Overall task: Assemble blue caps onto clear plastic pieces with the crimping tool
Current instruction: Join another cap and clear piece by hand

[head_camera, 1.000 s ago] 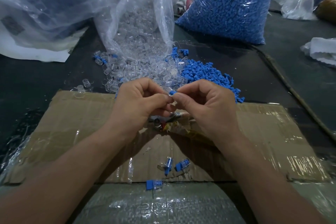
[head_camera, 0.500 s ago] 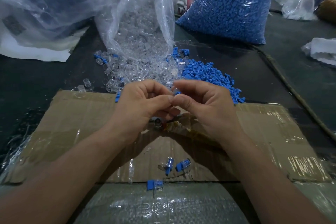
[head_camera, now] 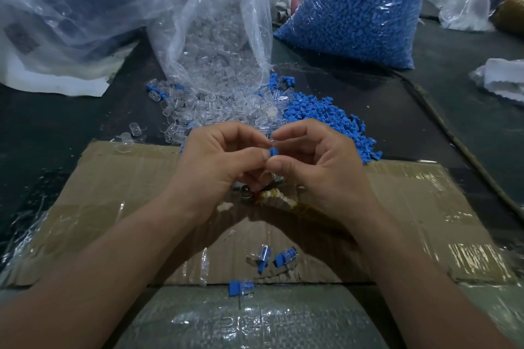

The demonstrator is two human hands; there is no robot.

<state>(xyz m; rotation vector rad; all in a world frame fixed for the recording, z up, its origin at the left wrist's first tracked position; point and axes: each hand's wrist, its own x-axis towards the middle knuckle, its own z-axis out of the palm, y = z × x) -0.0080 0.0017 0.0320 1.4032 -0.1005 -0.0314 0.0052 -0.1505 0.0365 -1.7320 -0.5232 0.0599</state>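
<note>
- Broadly, a dark table [head_camera: 467, 127] filled the frame, with a flattened sheet of cardboard [head_camera: 113, 193] under shiny tape lying across its lower middle.
- At the upper left slumped a big clear plastic bag [head_camera: 71, 0], its contents too blurred to tell.
- At the upper right stood a full bag of blue caps [head_camera: 360, 5]. At the upper centre, between those two bags, an open bag of clear pieces [head_camera: 215, 22] lay tipped toward the cardboard.
- From its mouth a heap of loose clear pieces [head_camera: 226, 105] spread out, touching a pile of loose blue caps [head_camera: 320, 113] on its right.
- The left hand [head_camera: 218, 167] and the right hand [head_camera: 320, 167] met at the centre of the frame above the cardboard's far edge, fingers curled.
- The crimping tool [head_camera: 249, 193] lay on the cardboard directly below the hands, mostly hidden by them.
- Three finished pieces [head_camera: 262, 256] lay near the cardboard's lower edge, one just off it.
- A single blue cap [head_camera: 274, 151] sat pinched between the thumb and forefinger tips of both hands. Whether a clear piece was joined to it I could not tell.
</note>
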